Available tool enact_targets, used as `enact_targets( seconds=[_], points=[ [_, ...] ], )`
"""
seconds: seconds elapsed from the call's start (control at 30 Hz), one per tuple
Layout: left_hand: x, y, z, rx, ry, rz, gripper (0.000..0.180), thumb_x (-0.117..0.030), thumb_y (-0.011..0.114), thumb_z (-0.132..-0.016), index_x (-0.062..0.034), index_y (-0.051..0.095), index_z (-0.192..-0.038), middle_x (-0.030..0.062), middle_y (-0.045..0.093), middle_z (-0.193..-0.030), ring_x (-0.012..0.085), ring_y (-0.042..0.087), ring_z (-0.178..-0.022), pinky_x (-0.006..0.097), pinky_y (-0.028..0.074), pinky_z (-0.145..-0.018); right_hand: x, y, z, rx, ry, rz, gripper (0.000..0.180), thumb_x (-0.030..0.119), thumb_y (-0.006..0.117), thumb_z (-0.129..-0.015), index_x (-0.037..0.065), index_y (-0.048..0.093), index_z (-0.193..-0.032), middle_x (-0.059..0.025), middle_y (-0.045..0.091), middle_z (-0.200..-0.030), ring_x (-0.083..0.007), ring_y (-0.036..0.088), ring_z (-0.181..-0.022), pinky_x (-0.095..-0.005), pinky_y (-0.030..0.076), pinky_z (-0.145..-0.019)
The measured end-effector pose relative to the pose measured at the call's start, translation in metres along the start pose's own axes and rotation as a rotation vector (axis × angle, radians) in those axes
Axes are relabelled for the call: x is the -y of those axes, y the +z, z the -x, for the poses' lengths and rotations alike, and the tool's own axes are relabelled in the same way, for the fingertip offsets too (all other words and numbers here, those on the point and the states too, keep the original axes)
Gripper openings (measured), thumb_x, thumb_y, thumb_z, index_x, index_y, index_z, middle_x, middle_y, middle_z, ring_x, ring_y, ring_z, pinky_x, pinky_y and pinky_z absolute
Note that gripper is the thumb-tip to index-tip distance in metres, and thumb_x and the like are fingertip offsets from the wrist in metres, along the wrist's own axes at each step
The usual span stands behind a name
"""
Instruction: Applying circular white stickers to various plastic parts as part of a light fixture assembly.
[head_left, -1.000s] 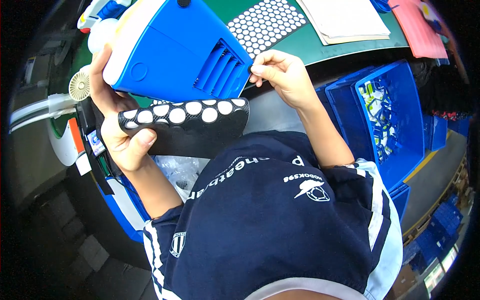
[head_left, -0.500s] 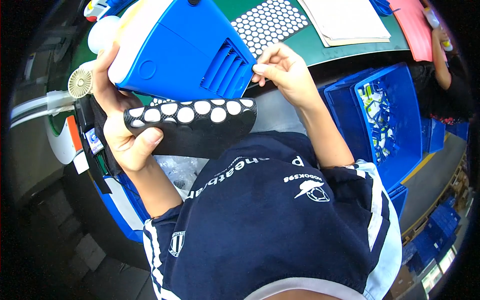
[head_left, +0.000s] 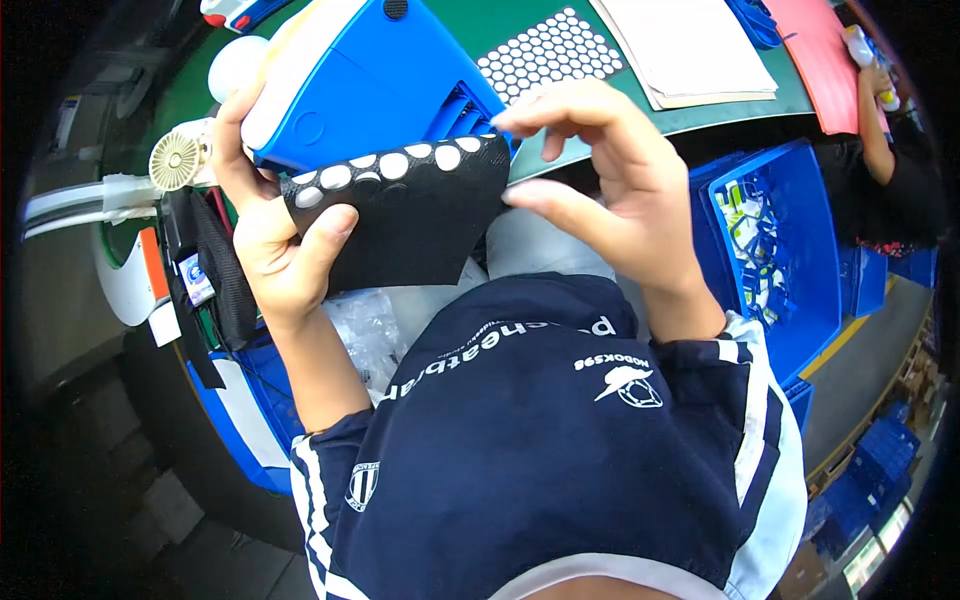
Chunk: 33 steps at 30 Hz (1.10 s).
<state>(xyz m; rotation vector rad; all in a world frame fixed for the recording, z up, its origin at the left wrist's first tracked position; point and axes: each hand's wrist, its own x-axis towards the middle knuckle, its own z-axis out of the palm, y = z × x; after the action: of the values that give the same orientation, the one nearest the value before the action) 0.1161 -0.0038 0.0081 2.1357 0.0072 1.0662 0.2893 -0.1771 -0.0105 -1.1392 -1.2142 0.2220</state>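
My left hand (head_left: 280,240) is closed on a black sheet with white round stickers (head_left: 410,215), its thumb pressed on the dark face. The sheet is bent, so a row of white dots shows along its upper edge. Behind it, the fingers of the same hand reach along a blue and white plastic housing (head_left: 375,85) with a slotted vent (head_left: 458,115), partly covered by the sheet. At the sheet's right end my right hand (head_left: 620,180) is open, thumb and forefinger spread apart; whether a fingertip touches the sheet I cannot tell.
Another sheet of white dots (head_left: 550,55) lies on the green table (head_left: 700,125), beside stacked papers (head_left: 690,50). A blue bin (head_left: 815,250) holding small parts stands right. A small fan (head_left: 178,160) is at left. Another person's arm (head_left: 880,150) shows at far right.
My right hand has let go of the housing's corner and opened beside the sheet. The sheet has risen over part of the vent. The housing has shifted slightly right.
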Motion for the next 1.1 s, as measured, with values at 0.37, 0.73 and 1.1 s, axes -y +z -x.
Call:
enact_targets(
  seconds=[0.37, 0.73, 1.1],
  points=[
    [-0.006, 0.0, 0.003, 0.003, 0.034, -0.061, 0.028, -0.018, 0.076, -0.061, -0.0015, 0.07, -0.083, 0.0161, 0.027, -0.138, 0.0324, 0.026, -0.129, 0.04, 0.02, -0.103, -0.007, 0.003, -0.006, 0.153, 0.093, 0.033, 0.018, 0.007, 0.067, -0.073, 0.001, 0.059, -0.089, -0.0067, 0.058, -0.082, -0.013, 0.056, -0.069, -0.0233, 0.046, -0.064],
    [-0.008, 0.003, 0.001, 0.036, 0.03, -0.082, 0.025, -0.018, 0.076, -0.062, -0.0016, 0.07, -0.081, 0.0156, 0.03, -0.136, 0.0328, 0.026, -0.128, 0.04, 0.021, -0.103, -0.008, 0.001, -0.007, 0.133, 0.154, -0.056, 0.015, 0.009, 0.068, -0.073, 0.001, 0.059, -0.081, -0.0055, 0.056, -0.08, -0.0128, 0.055, -0.068, -0.0234, 0.045, -0.062],
    [-0.021, -0.003, -0.018, 0.233, 0.013, -0.097, 0.025, -0.025, 0.072, -0.064, -0.0108, 0.072, -0.085, 0.0168, 0.035, -0.135, 0.034, 0.027, -0.127, 0.042, 0.02, -0.103, 0.015, 0.012, -0.054, 0.244, 0.33, -0.215, 0.01, 0.003, 0.066, -0.078, 0.0, 0.061, -0.086, -0.0045, 0.061, -0.081, -0.009, 0.058, -0.073, -0.0195, 0.048, -0.067]
  ],
)
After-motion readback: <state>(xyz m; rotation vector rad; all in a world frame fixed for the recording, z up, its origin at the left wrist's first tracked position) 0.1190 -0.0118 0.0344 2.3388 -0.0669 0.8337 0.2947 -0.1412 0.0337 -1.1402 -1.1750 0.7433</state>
